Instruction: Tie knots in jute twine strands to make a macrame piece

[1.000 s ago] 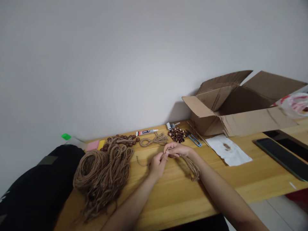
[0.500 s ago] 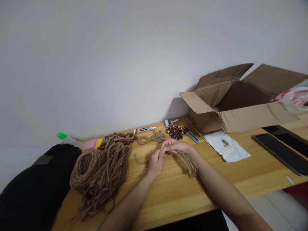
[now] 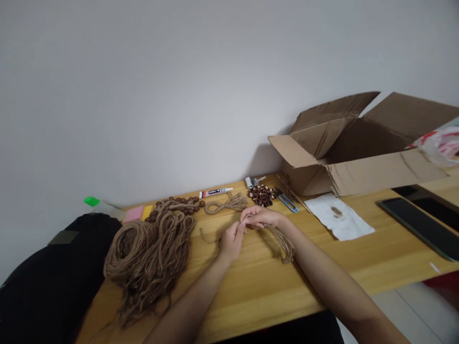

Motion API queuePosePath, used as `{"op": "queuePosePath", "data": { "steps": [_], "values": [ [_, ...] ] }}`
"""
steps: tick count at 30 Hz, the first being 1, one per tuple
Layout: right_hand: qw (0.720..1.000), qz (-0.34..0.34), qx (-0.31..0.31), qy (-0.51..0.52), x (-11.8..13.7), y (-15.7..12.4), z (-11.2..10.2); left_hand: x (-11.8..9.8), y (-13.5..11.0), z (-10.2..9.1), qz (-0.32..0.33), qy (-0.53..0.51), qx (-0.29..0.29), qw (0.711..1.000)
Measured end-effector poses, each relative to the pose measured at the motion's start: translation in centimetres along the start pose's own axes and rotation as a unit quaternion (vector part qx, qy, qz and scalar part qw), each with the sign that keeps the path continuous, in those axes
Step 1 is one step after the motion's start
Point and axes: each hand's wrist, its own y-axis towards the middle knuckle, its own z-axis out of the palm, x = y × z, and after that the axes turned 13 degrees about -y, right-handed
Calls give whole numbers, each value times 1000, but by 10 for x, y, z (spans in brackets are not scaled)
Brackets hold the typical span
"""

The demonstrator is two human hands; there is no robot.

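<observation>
My left hand and my right hand meet over the middle of the wooden table. Both are closed, their fingertips pinching a bundle of brown twine. Its knotted strands hang out below my right hand, toward the wrist. A thin loose end curls out to the left of my left hand. The part between the fingertips is mostly covered by them. Just behind my hands lies a looped twine piece with a tied tail.
At left lie a large twine heap, brown beads and a black bag. Behind are a glue tube, hollow brown rings and blue thread snips. Right: a stained tissue, an open cardboard box, a phone.
Both hands stay in nearly the same place, still pinching the twine. The camera view has shifted very slightly; nothing else on the table has visibly moved.
</observation>
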Motion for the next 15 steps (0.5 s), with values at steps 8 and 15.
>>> {"op": "queuePosePath", "data": {
  "steps": [8, 15],
  "values": [
    [1000, 0, -3, 7, 0, 0, 1, 0, 0, -1, 1, 15, 1, 1000],
    [1000, 1, -3, 5, 0, 0, 1, -2, 0, 0, -3, 12, 2, 1000]
  ]
}}
